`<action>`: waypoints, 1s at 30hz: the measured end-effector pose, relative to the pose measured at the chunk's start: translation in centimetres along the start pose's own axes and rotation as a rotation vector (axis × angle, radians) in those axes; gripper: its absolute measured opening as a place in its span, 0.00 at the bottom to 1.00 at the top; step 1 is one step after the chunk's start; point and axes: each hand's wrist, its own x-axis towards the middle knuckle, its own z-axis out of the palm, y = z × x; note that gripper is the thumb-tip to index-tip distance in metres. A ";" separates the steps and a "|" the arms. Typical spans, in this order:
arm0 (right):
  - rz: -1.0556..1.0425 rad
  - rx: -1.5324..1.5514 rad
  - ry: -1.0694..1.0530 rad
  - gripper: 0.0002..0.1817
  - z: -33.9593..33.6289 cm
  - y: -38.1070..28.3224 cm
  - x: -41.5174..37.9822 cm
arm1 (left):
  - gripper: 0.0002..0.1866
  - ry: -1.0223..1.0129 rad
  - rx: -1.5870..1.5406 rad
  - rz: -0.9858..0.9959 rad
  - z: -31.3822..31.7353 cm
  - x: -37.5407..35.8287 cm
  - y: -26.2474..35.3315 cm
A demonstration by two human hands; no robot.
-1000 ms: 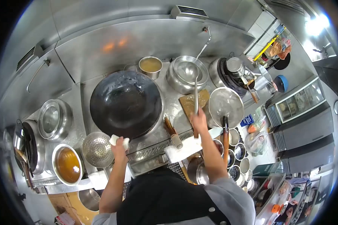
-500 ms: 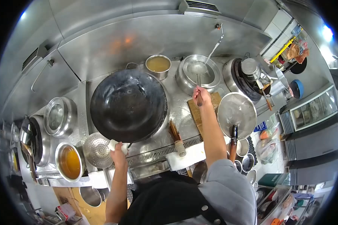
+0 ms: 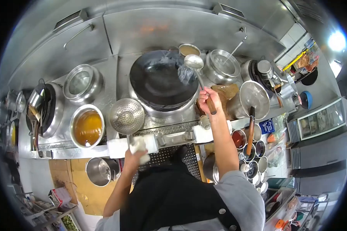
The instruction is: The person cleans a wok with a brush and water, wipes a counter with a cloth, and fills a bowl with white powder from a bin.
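Gripping one ladle (image 3: 193,61) by its wooden handle, right hand (image 3: 210,99) tips it above the wok's right side, presumably so the splash lands inside. Left hand (image 3: 133,159) closed on one white cloth (image 3: 139,146), perhaps against heat. Outward: one wok (image 3: 162,81), one perforated strainer (image 3: 127,115), one amber-filled basin (image 3: 71,125) farther left.

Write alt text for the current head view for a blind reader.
The person's right hand holds a round silver metal ladle with a wooden handle by the right edge of a round black wok, clear liquid spilling below. The left hand grips a white cloth near a round perforated metal strainer; further left sits a round silver metal bowl of amber liquid.
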 end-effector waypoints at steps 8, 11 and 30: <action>-0.504 -0.795 0.521 0.23 -2.2 7.5 -4.4 | 0.27 0.182 0.514 -0.195 -23.1 -15.1 -15.0; -0.619 -1.785 0.899 0.40 -17.1 6.6 -6.9 | 0.21 0.212 0.809 -0.430 -28.5 -22.3 -19.7; -0.390 -0.231 1.011 0.14 -39.6 27.3 -1.4 | 0.22 0.500 0.994 -0.282 -19.5 -24.8 -18.4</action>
